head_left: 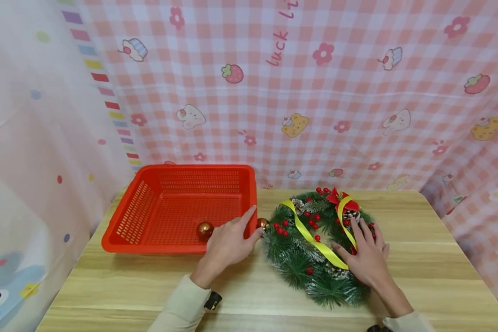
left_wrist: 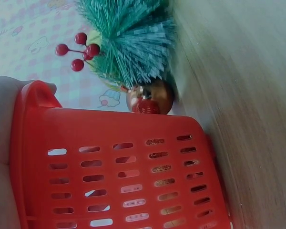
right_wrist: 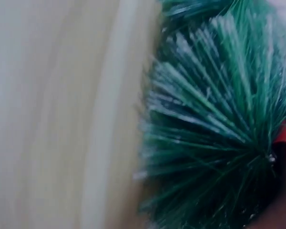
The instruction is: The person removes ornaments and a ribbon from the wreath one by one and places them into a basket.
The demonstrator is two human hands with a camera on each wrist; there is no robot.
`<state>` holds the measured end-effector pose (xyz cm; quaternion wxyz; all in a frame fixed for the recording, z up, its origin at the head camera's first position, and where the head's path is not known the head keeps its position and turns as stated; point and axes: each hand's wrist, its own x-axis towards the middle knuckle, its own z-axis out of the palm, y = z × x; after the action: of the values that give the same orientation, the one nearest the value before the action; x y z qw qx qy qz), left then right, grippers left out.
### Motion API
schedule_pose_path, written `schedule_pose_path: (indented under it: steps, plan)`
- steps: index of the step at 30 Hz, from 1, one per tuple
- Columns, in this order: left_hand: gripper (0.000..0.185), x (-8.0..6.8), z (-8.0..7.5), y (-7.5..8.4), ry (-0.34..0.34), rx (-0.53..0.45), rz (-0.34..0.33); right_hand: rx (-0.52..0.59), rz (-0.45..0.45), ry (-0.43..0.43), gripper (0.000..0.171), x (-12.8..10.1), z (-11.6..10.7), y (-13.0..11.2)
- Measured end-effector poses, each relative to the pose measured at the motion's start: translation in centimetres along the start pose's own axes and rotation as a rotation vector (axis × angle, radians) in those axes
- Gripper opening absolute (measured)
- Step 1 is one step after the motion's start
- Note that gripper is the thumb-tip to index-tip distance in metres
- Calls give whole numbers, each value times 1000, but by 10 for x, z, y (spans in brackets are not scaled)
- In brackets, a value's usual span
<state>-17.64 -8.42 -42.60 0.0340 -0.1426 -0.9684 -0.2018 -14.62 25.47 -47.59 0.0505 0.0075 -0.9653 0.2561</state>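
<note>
A Christmas wreath of green pine needles lies flat on the wooden tabletop, and everything else sits in relation to it. A yellow ribbon crosses its open middle, and a second band of it runs down from a red bow at the far side, where clusters of red berries and frosted pine cones show among the needles.

The right hand rests on the near-right arc of the wreath, fingers spread and fairly straight, pressing down on the greenery and ribbon rather than closing round anything. The right wrist view shows only blurred needles beside bare wood.

Just left of the wreath stands a red plastic basket with slotted walls. The left hand lies against the basket's near-right corner, fingers extended along its wall and rim — the fingertips reach toward a gold bauble tucked between the basket's corner and the wreath's left edge. Whether the fingertips actually touch that bauble cannot be told. In the left wrist view the bauble sits right against the needles, next to the basket wall.

A second gold bauble lies inside the basket, on its floor near the front wall.

Behind the wreath hangs a pink checked cloth printed with flowers, cupcakes and strawberries.
</note>
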Motion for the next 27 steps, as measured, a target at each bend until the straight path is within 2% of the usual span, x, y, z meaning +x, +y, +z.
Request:
schedule_pose_path:
  steps: [12, 16, 19, 21, 23, 27]
  plan:
    - [62, -1, 0, 1, 13, 2, 5, 35, -273, -38, 84, 22, -14, 35]
    - [63, -2, 1, 1, 14, 0, 2, 52, -304, -76, 84, 29, -18, 44]
    - [62, -2, 2, 1, 40, -4, 17, 55, -299, -94, 84, 34, -21, 46]
    - [60, -3, 3, 2, 95, -3, 52, 56, -292, -102, 84, 36, -21, 47]
    - [55, -4, 3, 4, 190, -3, 120, 56, -282, -113, 84, 37, -21, 48]
    - [44, -10, 6, 15, 384, -60, 327, 42, -280, -124, 85, 39, -20, 48]
